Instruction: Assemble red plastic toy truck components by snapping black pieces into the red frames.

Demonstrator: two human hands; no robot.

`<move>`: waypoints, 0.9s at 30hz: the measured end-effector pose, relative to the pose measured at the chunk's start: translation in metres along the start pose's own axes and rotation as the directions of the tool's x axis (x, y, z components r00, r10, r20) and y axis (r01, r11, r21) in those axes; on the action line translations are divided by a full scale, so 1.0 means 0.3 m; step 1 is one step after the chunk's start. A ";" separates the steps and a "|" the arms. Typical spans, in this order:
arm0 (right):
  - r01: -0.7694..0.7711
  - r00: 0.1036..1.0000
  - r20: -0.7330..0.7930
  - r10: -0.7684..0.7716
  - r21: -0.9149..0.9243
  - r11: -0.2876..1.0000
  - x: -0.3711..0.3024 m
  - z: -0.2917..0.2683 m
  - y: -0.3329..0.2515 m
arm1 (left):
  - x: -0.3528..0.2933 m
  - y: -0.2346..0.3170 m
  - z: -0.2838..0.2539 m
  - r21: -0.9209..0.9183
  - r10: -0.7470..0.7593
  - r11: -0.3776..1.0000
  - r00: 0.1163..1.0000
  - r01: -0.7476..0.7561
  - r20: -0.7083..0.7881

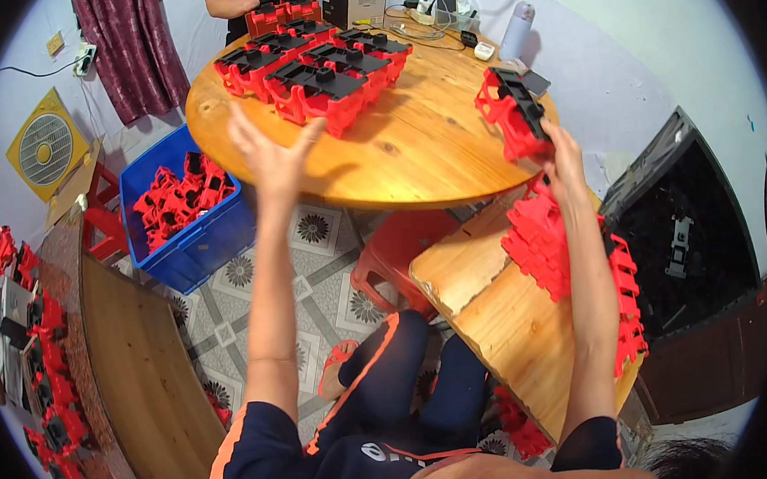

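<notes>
My left hand (pixel 268 154) is raised with thumb and fingers spread, holding nothing. It is in front of a group of red plastic frames with black tops (pixel 325 81) on the round wooden table (pixel 388 165). At the table's right side, my right hand (pixel 565 160) grips the near end of a separate red-and-black plastic assembly (pixel 512 113). Its fingers are at the black part and partly hidden. Below my right forearm, stacked red plastic frames (pixel 537 243) lie on a smaller wooden table (pixel 517 337).
A blue crate (pixel 204 246) of red and black parts stands left, near a red stool (pixel 401 247). A black bin (pixel 690 229) is at the right. A bottle (pixel 516 29), cables and a white box (pixel 356 6) are at the back, where another person (pixel 251 6) stands.
</notes>
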State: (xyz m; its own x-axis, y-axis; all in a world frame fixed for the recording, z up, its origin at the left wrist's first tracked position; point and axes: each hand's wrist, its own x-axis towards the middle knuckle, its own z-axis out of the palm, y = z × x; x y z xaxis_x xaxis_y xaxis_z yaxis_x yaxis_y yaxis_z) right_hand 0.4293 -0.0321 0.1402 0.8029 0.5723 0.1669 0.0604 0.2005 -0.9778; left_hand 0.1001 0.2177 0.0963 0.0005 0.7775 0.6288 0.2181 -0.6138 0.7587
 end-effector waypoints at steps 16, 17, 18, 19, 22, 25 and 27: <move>-0.064 0.987 0.118 0.110 -0.344 0.937 0.920 0.730 0.208 | 0.485 -0.351 0.047 -0.182 0.006 0.976 0.825 0.118 0.565; 0.234 0.972 0.137 -0.191 -0.495 0.837 1.001 0.692 0.225 | 0.483 -0.345 0.068 -0.231 0.044 0.968 0.833 0.102 0.551; 0.230 0.973 0.131 -0.189 -0.498 0.836 1.013 0.699 0.217 | 0.476 -0.350 0.065 -0.262 0.065 0.961 0.846 0.090 0.529; 0.463 0.886 0.221 -0.407 -0.450 0.764 1.025 0.707 0.204 | 0.469 -0.344 0.064 -0.300 0.060 0.946 0.843 0.123 0.535; 0.715 0.700 0.462 -0.545 -0.459 0.528 0.981 0.784 0.161 | 0.466 -0.351 0.038 -0.236 -0.008 0.956 0.822 0.173 0.570; 0.659 0.752 0.611 -0.248 -0.694 0.289 0.948 0.785 0.141 | 0.471 -0.356 0.047 -0.135 -0.044 0.980 0.813 0.149 0.581; 0.744 0.663 0.671 -0.332 -0.542 0.391 0.925 0.718 0.104 | 0.467 -0.389 0.088 -0.188 0.026 0.977 0.819 0.100 0.573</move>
State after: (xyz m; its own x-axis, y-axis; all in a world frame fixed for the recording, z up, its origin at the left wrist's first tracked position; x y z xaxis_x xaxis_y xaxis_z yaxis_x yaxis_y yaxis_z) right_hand 0.5262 0.3040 0.1833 0.1138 0.8465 0.5201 0.9424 0.0738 -0.3262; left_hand 0.1006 0.4018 0.0914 0.5656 0.6990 0.4376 0.0297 -0.5476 0.8362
